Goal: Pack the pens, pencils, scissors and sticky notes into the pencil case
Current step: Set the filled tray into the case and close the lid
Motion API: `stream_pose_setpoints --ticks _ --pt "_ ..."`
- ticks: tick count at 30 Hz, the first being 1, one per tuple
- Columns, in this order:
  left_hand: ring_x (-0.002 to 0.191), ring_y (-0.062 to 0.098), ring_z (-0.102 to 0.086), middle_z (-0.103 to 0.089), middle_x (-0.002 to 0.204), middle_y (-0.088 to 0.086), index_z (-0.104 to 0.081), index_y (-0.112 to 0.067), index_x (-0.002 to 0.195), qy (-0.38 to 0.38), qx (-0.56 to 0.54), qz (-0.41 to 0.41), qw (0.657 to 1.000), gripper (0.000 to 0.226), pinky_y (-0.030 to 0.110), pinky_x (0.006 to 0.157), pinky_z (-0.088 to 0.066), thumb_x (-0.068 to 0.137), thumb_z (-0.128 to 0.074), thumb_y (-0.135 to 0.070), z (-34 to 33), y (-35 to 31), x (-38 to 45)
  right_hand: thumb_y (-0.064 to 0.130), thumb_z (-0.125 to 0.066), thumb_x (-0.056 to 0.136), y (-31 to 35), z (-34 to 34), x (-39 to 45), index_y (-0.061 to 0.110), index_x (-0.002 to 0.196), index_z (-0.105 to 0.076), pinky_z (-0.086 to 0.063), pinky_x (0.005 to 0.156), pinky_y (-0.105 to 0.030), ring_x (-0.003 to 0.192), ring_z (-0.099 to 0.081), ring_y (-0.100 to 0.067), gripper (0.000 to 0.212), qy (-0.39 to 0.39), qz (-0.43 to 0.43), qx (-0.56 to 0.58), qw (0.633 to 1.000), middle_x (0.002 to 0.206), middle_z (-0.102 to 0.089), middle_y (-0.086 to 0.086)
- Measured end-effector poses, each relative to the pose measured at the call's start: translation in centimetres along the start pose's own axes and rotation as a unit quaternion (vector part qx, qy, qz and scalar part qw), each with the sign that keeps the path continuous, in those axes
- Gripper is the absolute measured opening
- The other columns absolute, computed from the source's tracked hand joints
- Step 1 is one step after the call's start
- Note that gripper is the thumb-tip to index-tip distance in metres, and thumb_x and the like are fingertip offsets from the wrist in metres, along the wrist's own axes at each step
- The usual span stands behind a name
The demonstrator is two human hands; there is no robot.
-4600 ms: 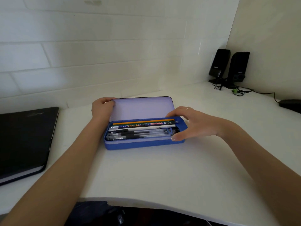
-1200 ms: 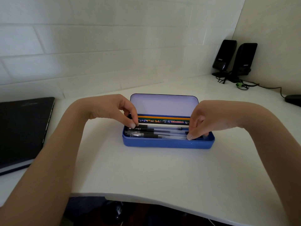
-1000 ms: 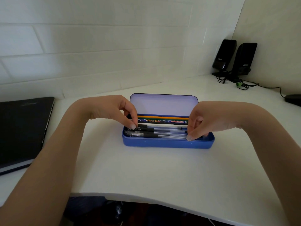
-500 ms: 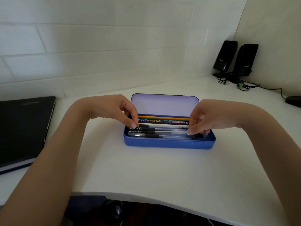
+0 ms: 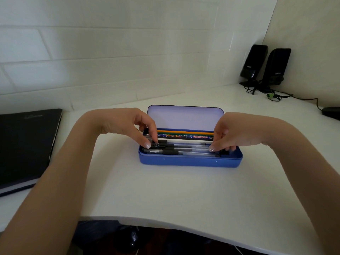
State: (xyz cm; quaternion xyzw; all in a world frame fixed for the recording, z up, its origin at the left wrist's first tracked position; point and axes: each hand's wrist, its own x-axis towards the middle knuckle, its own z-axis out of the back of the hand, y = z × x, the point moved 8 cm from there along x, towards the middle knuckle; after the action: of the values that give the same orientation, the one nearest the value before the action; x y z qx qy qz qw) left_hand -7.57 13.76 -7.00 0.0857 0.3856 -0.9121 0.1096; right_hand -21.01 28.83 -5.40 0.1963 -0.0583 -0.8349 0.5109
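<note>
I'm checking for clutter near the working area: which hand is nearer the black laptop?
Left. The left hand is at the pencil case's left end, on the side towards the black laptop; the right hand is at the far end.

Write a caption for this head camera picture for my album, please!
Both hands arrange pens inside an open blue pencil case on a white desk.

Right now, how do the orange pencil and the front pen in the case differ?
The orange pencil lies at the back of the case, by the lid; the front pen lies along the near wall. The pencil is plain orange; the pen has a clear barrel with a black grip. No finger touches the pencil's visible part; the right hand touches the pens' right ends, the left hand their left ends. Both lie lengthwise inside.
</note>
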Motion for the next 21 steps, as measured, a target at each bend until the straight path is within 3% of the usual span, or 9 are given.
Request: stream_pose_setpoints --ticks 2,7,13,21 --pt "0.062 -0.001 -0.053 -0.058 0.087 0.017 -0.073 -0.03 0.076 -0.001 0.0 0.001 1.0 0.028 0.023 0.075 -0.041 0.051 -0.079 -0.04 0.0 0.0 0.0 0.041 -0.072 0.077 0.0 0.0 -0.1 0.02 0.062 -0.068 -0.042 0.058 -0.019 0.055 -0.058 -0.006 0.026 0.002 -0.004 -0.001 1.0 0.062 -0.065 0.003" --pt "0.059 -0.003 -0.051 -0.057 0.082 0.003 -0.073 -0.03 0.075 0.0 -0.002 0.002 1.0 0.024 0.012 0.068 -0.041 0.053 -0.079 -0.035 0.0 0.1 0.1 0.048 -0.071 0.074 0.0 -0.2 -0.7 0.015 0.074 -0.073 -0.042 0.061 -0.019 0.058 -0.059 -0.007 0.033 0.043 -0.013 -0.025 0.999 0.061 -0.066 0.006" --pt "0.062 -0.001 -0.053 -0.058 0.085 0.006 -0.073 -0.029 0.078 0.001 0.001 0.006 1.0 0.029 0.024 0.076 -0.041 0.052 -0.078 -0.039 0.0 0.1 0.0 0.045 -0.072 0.073 0.3 -1.2 -1.0 0.023 0.069 -0.062 -0.037 0.057 -0.019 0.058 -0.052 -0.009 0.025 0.087 0.004 -0.06 0.994 0.064 -0.061 0.005" --pt "0.065 0.002 -0.05 -0.057 0.084 0.007 -0.073 -0.031 0.077 -0.003 -0.001 0.006 1.0 0.029 0.024 0.076 -0.038 0.052 -0.078 -0.042 0.0 0.1 0.0 0.04 -0.07 0.078 -0.2 -0.2 -0.9 0.017 0.072 -0.07 -0.048 0.063 -0.016 0.061 -0.064 -0.003 0.024 0.062 0.005 0.026 0.998 0.064 -0.068 0.007"
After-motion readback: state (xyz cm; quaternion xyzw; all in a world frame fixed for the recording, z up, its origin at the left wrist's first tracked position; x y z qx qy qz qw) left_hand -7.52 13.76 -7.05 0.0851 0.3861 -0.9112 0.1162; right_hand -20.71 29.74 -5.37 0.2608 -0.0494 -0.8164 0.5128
